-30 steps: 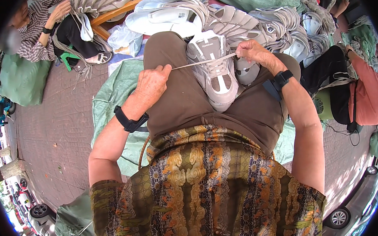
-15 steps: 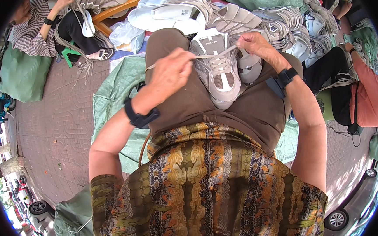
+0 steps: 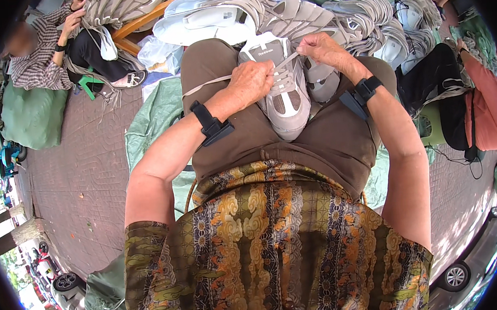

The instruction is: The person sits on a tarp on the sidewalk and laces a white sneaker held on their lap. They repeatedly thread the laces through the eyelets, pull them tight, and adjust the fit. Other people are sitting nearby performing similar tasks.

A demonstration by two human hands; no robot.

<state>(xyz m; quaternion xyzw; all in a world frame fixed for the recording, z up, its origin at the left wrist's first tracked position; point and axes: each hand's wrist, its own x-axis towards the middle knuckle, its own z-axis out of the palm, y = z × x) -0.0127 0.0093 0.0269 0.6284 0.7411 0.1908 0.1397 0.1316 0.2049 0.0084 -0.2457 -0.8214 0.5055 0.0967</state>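
Sitting at the far left on the paved ground, another person [image 3: 42, 51] in a striped shirt bends over a heap of pale shoes, beside a green sack [image 3: 29, 115]. Nearer the middle, the left hand [image 3: 250, 81] rests on the grey-and-white sneaker [image 3: 281, 92] lying on the lap, its fingers closed on a white lace [image 3: 206, 86] that trails off to the left across the brown trousers. Just right of it, the right hand [image 3: 322, 49] pinches the other lace end above the shoe's tongue, fingers together, with a pile of pale sneakers [image 3: 331, 17] beyond and a second shoe [image 3: 321, 83] touching the first.
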